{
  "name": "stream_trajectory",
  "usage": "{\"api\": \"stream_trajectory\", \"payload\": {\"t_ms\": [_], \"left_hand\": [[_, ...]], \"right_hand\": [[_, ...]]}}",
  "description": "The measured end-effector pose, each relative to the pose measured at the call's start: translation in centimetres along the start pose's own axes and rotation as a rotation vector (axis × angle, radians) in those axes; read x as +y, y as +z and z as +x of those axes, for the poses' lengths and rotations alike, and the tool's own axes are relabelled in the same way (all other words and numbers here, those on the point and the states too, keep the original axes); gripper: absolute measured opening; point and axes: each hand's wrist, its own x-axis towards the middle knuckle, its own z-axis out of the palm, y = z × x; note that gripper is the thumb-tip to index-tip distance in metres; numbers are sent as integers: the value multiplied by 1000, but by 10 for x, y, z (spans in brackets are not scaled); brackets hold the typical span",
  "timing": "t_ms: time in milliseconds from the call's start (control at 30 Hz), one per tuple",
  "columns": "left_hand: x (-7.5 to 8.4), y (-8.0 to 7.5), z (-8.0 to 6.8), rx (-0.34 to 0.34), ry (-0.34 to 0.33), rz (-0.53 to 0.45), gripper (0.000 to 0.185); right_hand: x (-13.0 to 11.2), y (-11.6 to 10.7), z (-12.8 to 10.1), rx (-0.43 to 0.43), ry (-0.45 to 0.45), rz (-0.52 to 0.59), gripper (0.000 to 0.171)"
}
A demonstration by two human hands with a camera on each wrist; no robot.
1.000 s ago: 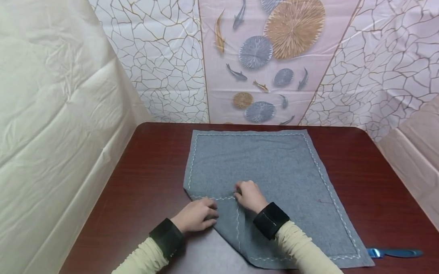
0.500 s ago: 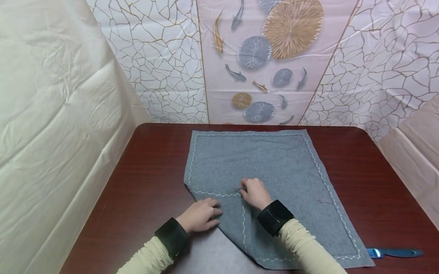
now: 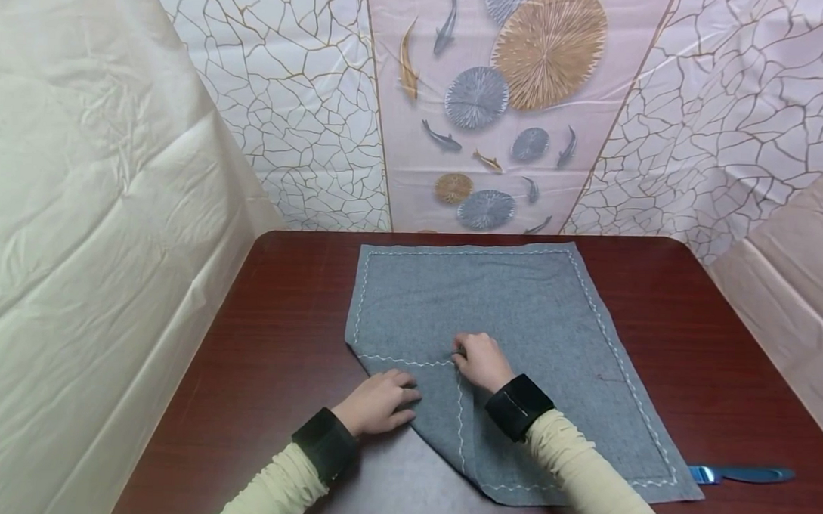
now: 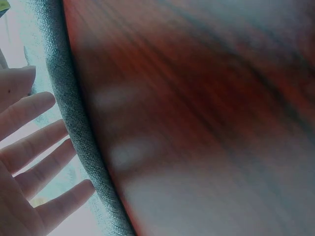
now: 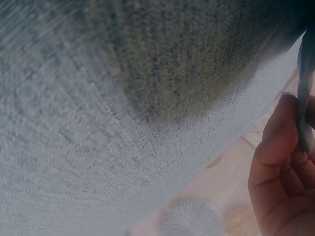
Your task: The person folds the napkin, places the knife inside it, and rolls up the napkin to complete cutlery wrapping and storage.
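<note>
The grey cloth point(image 3: 491, 313) lies spread on the dark red worktop point(image 3: 279, 343), its white zigzag stitching running round the edge; in the head view its near-left corner is folded over onto the cloth, so that the stitched corner of the flap point(image 3: 457, 363) lies on the grey surface; the right hand point(image 3: 481, 361) sits at that corner with its fingers curled, its grip narrow and pinching the flap's tip; the left hand point(image 3: 377, 402) rests flat on the diagonal fold, fingers extended and pressing the cloth down; both arms wear pale yellow sleeves point(image 3: 581, 475) with black wrist bands point(image 3: 518, 406); a blue knife point(image 3: 740, 474) lies on the worktop just beside the cloth's near-right corner; a patterned sheet with fish and round shapes point(image 3: 512, 102) hangs behind.

In the left wrist view the left hand point(image 4: 29, 147) shows its fingers straight and spread, their tips close against the folded edge of the cloth point(image 4: 74, 123); the worktop point(image 4: 206, 118) fills the rest, blurred.

In the right wrist view the cloth point(image 5: 123, 108) fills most of the picture; at the right edge the right hand point(image 5: 283, 172) shows fingers curled round a thin dark edge, which looks like the cloth's corner, though I cannot tell for sure here.
</note>
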Motion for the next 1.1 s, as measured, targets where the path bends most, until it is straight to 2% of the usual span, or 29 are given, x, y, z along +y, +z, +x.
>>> {"api": "stream_trajectory", "payload": {"t_ms": [533,833,1100], "left_hand": [[0,0,2,-1,18,-7,28],[-1,0,4,1,31,3,27],[1,-1,4,42,54,-3,25]], "right_hand": [[2,-3,4,-30,62,-13,5],[7,-5,4,-6,52,-27,6],[11,-6,6,4,39,-43,7]]}}
